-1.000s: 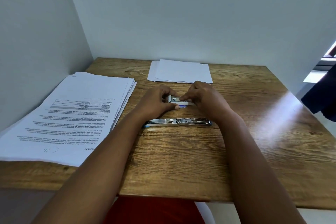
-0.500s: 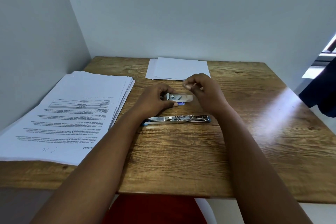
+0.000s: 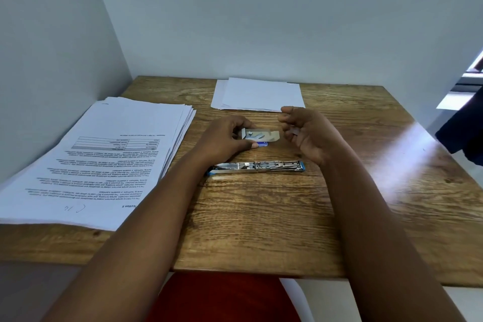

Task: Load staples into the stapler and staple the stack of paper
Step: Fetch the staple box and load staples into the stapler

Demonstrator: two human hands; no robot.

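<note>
Since a moment ago, the right hand (image 3: 308, 136) has let go of the box and pulled away to the right, and now only the left hand holds it.

The brown wooden table (image 3: 261, 217) fills the middle of the view, pushed into a corner of pale walls. On its left side lies the big stack of white printed paper (image 3: 104, 154), with lines of text and a small chart on the top sheet. At the far edge lies a smaller pile of blank white sheets (image 3: 261, 94).

In the middle of the table, near the person, the long silver stapler with blue ends (image 3: 257, 167) lies flat and swung open, so its metal track faces up.

The left hand (image 3: 224, 138) grips the small open cardboard staple box (image 3: 260, 137) by its left end, thumb under and fingers on top. The box sits just behind the stapler, and little silver staple pieces show inside it.

The right hand hovers just beside the box, not touching it. Its fingers are curled in loosely, and something tiny and grey seems to sit between them, but it is too blurred to be sure.
</note>
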